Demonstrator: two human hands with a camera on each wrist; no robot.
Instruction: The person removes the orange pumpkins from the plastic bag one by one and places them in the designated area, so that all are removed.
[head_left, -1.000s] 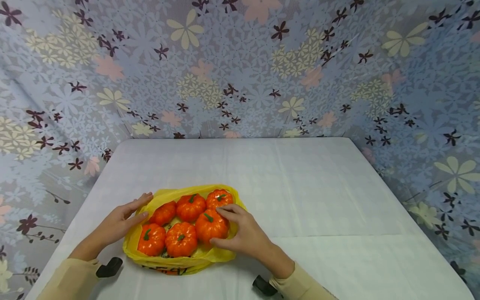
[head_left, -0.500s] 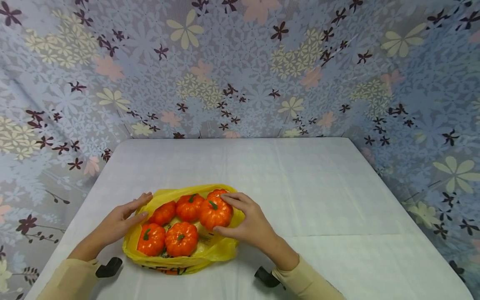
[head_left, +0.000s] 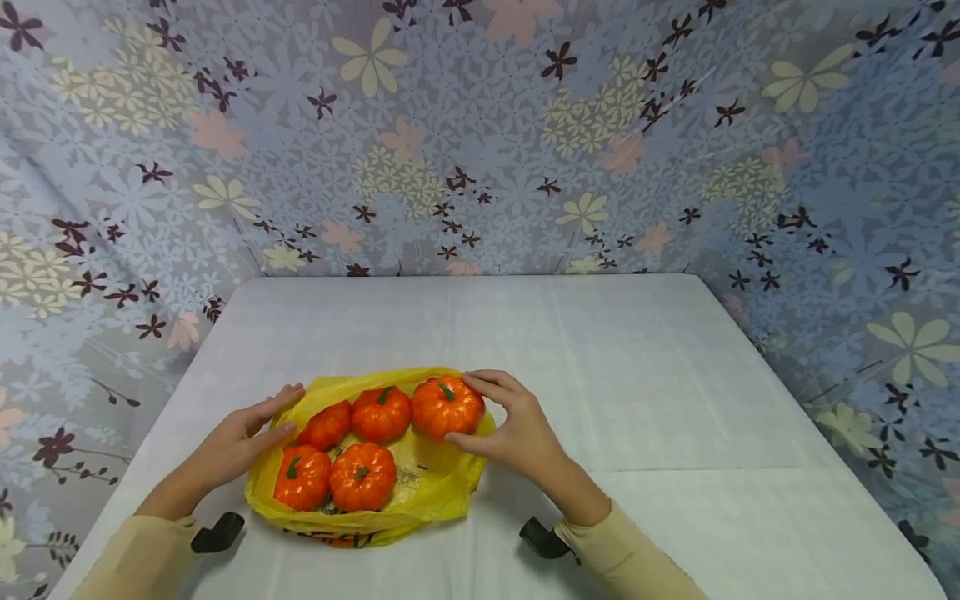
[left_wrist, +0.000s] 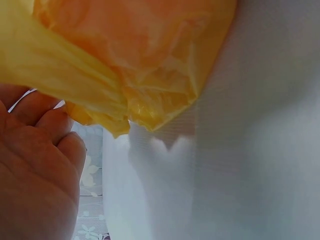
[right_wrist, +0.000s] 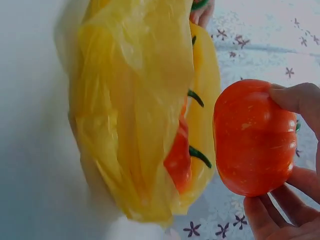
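In the head view, my right hand [head_left: 517,425] grips a shiny orange pumpkin [head_left: 447,407] with a green stem, thumb on the near side and fingers on the far side. The right wrist view shows this pumpkin [right_wrist: 255,137] held clear of the yellow plastic bag [right_wrist: 125,100]. Several similar small pumpkins [head_left: 362,477] lie inside the open bag [head_left: 442,492]; the back right corner is covered by the held one. My left hand [head_left: 232,454] rests against the bag's left rim, fingers extended. In the left wrist view, bag film hides its fingertips.
The bag stands on a white-covered table [head_left: 600,375], towards its near left. Floral fabric [head_left: 480,142] hangs behind and at both sides of the table. A black wrist device [head_left: 543,537] sits at the right sleeve, another [head_left: 217,533] at the left.
My right hand has lifted the pumpkin from the bag's front right and carried it back and right, over the rear corner. Printed bag bottom now shows there. The left hand has stayed put.
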